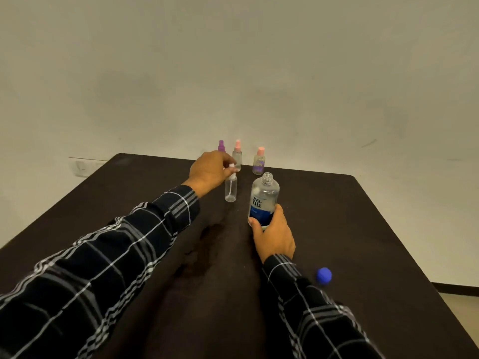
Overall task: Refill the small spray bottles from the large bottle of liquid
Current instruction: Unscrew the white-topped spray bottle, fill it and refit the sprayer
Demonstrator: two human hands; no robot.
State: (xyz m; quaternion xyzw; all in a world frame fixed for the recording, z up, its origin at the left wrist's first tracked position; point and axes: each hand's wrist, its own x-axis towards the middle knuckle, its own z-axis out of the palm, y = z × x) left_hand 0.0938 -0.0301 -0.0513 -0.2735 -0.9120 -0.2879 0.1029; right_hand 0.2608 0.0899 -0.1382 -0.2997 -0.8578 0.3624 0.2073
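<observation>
A small clear spray bottle (230,189) stands mid-table. My left hand (208,172) grips its white spray top from above. To its right stands the large clear bottle (264,196) with a blue label, its neck uncapped. My right hand (273,234) holds its lower part. Behind them, near the far edge, stand three more small bottles: a purple-capped one (221,145) mostly hidden by my left hand, a pink-capped one (237,155), and a wider pink-capped one (259,161) with a purple label.
A blue cap (324,275) lies on the dark table (363,229) to the right of my right sleeve. A dark wet stain (204,242) spreads on the tabletop between my arms. A pale wall stands behind the far edge.
</observation>
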